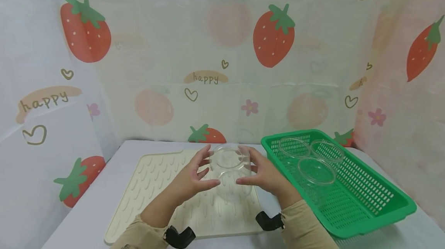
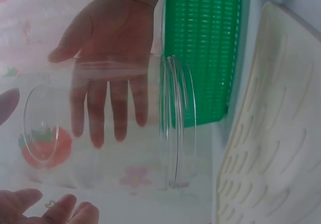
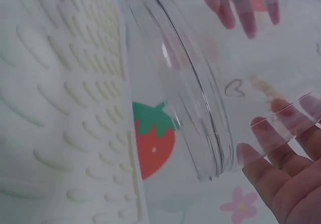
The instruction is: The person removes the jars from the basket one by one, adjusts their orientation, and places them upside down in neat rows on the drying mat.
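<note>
While the left hand and the right hand grip together a clear jar, with fingers curved along its two sides, this jar is in the middle of the frame, over the cream mat, its ridged end towards the mat. At the right, a green basket contains three clear containers.
</note>
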